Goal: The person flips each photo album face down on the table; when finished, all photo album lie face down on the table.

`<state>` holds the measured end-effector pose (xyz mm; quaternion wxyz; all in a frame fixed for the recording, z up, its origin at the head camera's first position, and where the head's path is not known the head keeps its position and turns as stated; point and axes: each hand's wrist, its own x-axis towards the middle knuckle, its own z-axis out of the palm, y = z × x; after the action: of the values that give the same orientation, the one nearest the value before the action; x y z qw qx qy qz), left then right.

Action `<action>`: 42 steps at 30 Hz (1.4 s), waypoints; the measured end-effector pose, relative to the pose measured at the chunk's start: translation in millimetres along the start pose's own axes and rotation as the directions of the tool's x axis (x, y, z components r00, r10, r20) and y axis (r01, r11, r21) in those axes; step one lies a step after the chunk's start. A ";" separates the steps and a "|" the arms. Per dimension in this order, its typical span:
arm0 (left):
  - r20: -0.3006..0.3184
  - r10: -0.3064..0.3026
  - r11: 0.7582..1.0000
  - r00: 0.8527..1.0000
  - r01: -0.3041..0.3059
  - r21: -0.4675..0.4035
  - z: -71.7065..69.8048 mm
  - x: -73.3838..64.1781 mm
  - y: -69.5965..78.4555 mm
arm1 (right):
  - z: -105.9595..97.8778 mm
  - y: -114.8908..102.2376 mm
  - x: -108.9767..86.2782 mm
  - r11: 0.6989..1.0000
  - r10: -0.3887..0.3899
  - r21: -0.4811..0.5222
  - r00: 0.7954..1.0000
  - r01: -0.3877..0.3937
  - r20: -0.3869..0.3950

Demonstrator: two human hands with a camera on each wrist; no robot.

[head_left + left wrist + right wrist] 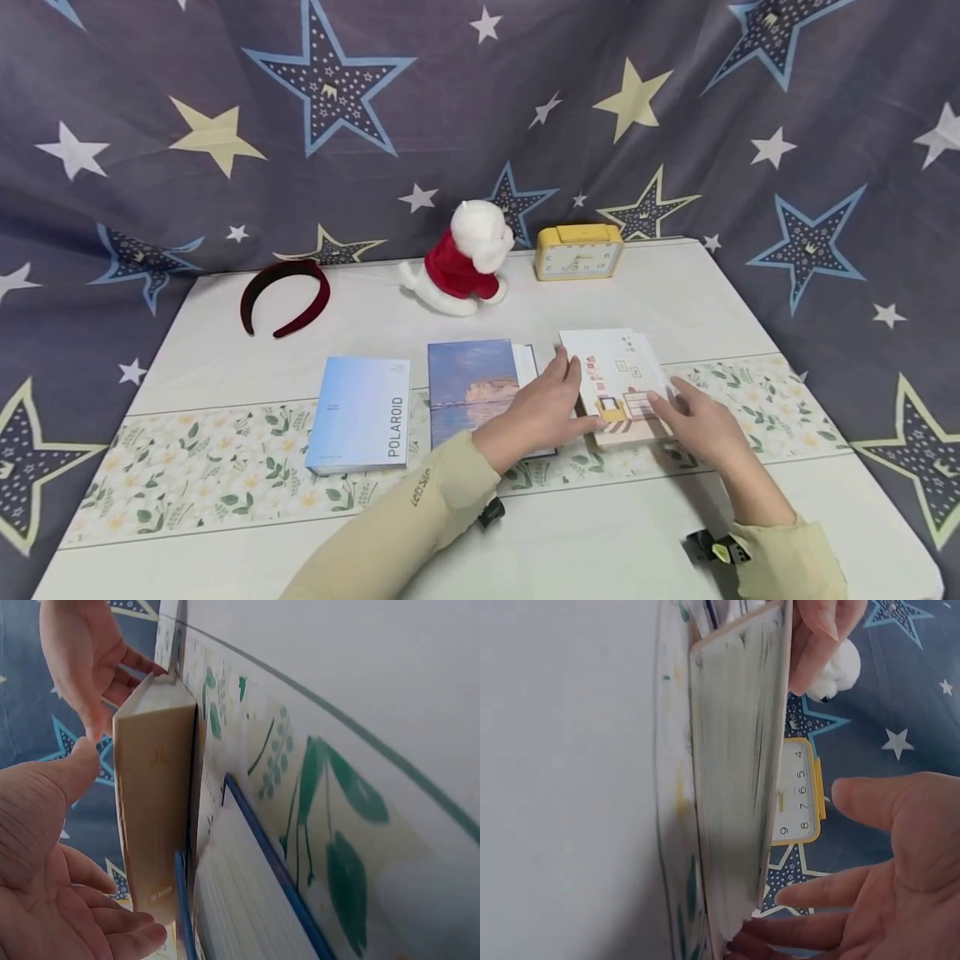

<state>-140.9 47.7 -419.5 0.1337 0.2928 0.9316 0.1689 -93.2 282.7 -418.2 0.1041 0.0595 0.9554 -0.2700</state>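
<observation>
A thick white book (611,367) with a drawn room on its cover lies flat at the right of the row. My left hand (536,408) is at its left side, fingers extended along the edge and thumb by the near corner. In the left wrist view, that hand's fingers lie loosely beside the cream spine (154,802). On the other side is my right hand (705,425), thumb over the cover and fingers at the right edge. The right wrist view shows its relaxed fingers by the corner of the page block (739,750), thumb apart from the cover.
Left of the white book lies a blue seascape book (468,375), partly under my left forearm. Farther left is a pale blue POLAROID book (360,412). Behind stand a dark red headband (311,312), a white plush dog (453,262) in red and a yellow alarm clock (579,252).
</observation>
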 end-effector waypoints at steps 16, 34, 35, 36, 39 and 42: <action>0.017 -0.006 1.000 1.000 0.007 -0.030 4.3 0.4 2.9 | -4.6 11.0 18.8 0.949 0.140 0.276 0.988 -0.154 0.072; 0.026 0.001 0.999 1.000 0.000 -0.053 7.1 0.7 1.4 | 25.5 73.7 53.4 0.875 0.179 0.454 0.984 -0.170 0.024; 0.028 0.003 0.998 1.000 -0.001 -0.061 7.6 0.7 1.3 | 27.1 74.5 53.7 0.878 0.183 0.449 0.983 -0.168 0.010; 0.030 0.005 0.998 1.000 -0.003 -0.070 7.9 0.6 1.1 | 28.2 74.1 53.5 0.880 0.183 0.445 0.983 -0.164 0.000; 0.038 0.006 0.996 0.999 -0.003 -0.095 8.7 0.4 0.9 | 30.3 72.0 52.4 0.882 0.181 0.447 0.983 -0.152 -0.022; 0.041 0.004 0.994 0.999 0.000 -0.113 8.5 0.4 1.1 | 30.0 66.2 49.9 0.886 0.179 0.441 0.983 -0.145 -0.037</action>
<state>-137.7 50.7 -426.8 0.1692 0.2892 0.9173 0.2153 -125.4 325.9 -488.0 0.0736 0.1710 0.8655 -0.4649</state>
